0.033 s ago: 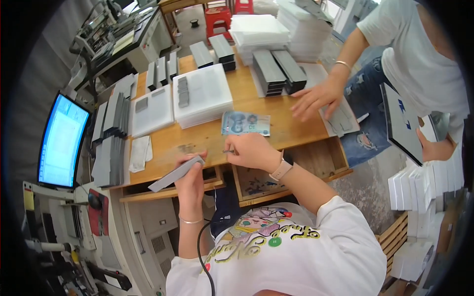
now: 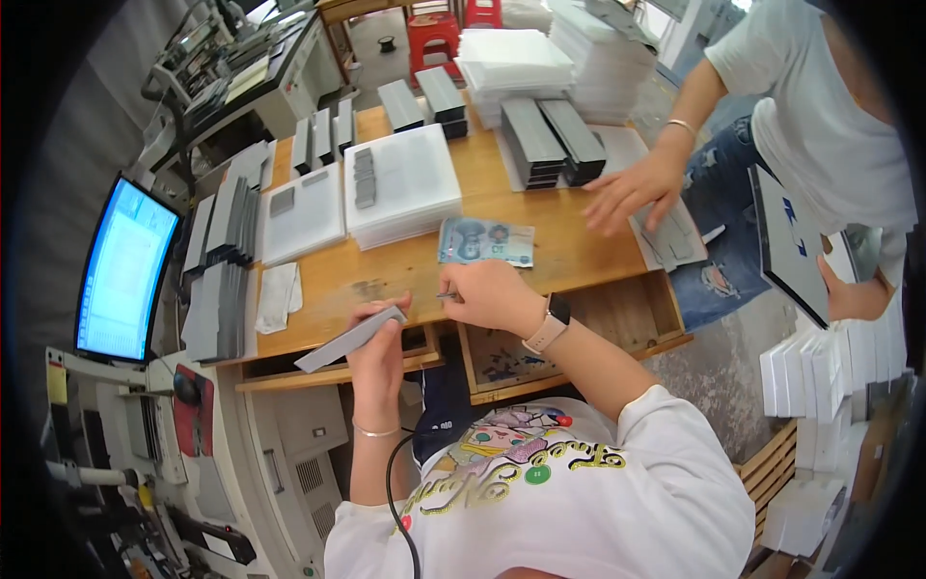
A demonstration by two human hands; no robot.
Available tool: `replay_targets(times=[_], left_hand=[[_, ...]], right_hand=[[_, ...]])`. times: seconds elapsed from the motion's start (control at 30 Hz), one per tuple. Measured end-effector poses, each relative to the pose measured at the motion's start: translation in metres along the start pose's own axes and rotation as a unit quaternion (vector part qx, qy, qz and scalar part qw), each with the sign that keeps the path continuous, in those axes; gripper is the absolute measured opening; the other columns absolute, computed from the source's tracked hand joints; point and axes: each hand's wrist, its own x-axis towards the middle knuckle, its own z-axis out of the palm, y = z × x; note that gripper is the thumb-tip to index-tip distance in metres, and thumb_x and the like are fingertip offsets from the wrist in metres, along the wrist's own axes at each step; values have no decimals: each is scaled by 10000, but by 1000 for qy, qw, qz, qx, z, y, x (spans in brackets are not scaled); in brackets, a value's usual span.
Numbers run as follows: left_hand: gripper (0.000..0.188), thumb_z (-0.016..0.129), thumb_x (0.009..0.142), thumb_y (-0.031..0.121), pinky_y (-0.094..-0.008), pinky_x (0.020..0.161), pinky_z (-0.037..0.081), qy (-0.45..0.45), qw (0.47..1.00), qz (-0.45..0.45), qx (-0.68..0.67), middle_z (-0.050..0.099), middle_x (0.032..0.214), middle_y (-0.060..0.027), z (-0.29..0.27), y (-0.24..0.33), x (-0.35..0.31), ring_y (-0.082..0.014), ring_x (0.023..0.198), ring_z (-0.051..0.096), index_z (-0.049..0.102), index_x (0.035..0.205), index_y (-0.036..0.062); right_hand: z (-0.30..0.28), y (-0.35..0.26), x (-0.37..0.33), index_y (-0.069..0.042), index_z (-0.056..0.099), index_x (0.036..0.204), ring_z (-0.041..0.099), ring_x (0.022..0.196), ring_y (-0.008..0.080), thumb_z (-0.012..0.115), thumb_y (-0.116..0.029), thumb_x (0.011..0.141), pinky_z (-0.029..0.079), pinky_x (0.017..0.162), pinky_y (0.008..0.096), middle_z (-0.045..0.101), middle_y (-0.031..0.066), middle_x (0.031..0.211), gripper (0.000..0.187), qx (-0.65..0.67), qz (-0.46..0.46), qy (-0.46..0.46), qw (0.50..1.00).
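Observation:
My left hand (image 2: 378,359) is closed around a flat grey strip (image 2: 338,347), held tilted above the front edge of the wooden table (image 2: 569,256). To its right, my right hand (image 2: 490,294) is in a pinch, and a thin metallic tip (image 2: 446,295) pokes out from the fingers. What kind of tool it belongs to is hidden. Just beyond the right hand lies a blue-green banknote (image 2: 489,243). Under the right forearm, a pulled-out wooden drawer (image 2: 583,368) has small dark bits in it.
Stacked white sheets (image 2: 410,183) carry small grey pieces. Grey strips (image 2: 217,309) are piled at left beside a monitor (image 2: 125,270); dark-edged grey blocks (image 2: 535,145) stand farther back. At right, a co-worker's hand (image 2: 632,198) hovers over the table; their other hand holds a dark-edged panel (image 2: 786,251).
The whole view has shifted slightly. Both my hands keep the same grip and pose.

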Motion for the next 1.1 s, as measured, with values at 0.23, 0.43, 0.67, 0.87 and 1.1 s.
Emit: replay_targets(times=[0.23,0.43,0.67,0.87,1.1], left_hand=[[215,569,761,-23,-452,966,345,11,999,-11,-40,557,941,-59,-15,-8,-5,-289,1004,537,509,943,74],[210,565,760,-31,-439,970,342,37,998,-18,-50,553,944,-55,-17,-5,-2,-278,1011,529,505,937,66],[224,577,723,-89,-316,890,391,7,998,-36,59,586,957,-110,-10,-12,5,-217,961,542,529,903,35],[192,598,713,-91,-291,823,442,-24,981,-102,164,610,946,-107,1,-11,-2,-173,876,572,555,857,28],[186,587,700,-95,-473,952,367,-77,995,-54,29,579,818,-98,2,-13,-3,-239,843,584,538,838,20]], right_hand=[[21,-16,18,-71,576,778,586,569,296,564,-211,685,470,536,381,581,116,582,169,-41,-13,-3,999],[21,-15,25,-61,574,775,588,572,301,552,-209,689,471,536,389,587,122,601,172,-80,-1,-12,997],[24,-3,29,-57,572,768,585,591,314,554,-207,690,469,546,392,591,133,625,170,-80,6,-27,996],[-8,6,21,-52,562,785,563,547,253,572,-186,699,433,508,348,560,95,575,160,45,28,28,998],[-48,20,-23,-31,525,796,418,458,113,593,-112,707,342,455,257,438,22,511,138,170,119,60,976]])
